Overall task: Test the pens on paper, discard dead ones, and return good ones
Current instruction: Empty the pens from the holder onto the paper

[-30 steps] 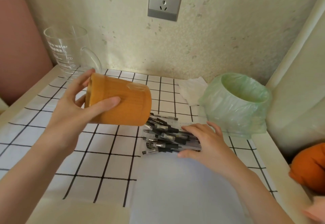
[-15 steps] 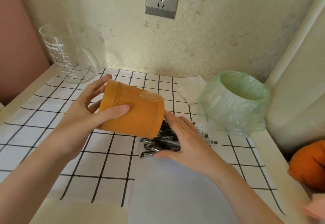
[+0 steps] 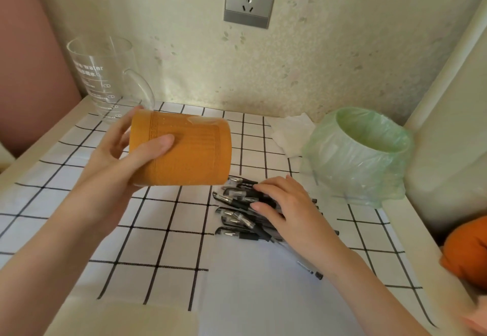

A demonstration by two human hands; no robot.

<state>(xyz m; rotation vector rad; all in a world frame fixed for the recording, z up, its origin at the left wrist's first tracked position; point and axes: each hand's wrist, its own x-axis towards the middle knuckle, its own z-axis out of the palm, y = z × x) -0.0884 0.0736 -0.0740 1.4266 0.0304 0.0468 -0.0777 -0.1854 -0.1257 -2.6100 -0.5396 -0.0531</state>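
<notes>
The left hand (image 3: 113, 161) grips the orange pen holder (image 3: 181, 151) sideways above the desk (image 3: 79, 204), mouth toward 3 o'clock. The pens (image 3: 237, 212) that were spilling from it a second ago now lie heaped on the paper (image 3: 263, 296) at its 5 o'clock. The right hand (image 3: 284, 212), fingers flat and unclenched, has slid onto the heap, with the lined bin (image 3: 363, 156) at 2 o'clock of it; emptying looks done, so testing can start.

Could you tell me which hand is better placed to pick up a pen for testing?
Probably the right hand: it lies on the pens, while the left hand grips the orange cup.
</notes>
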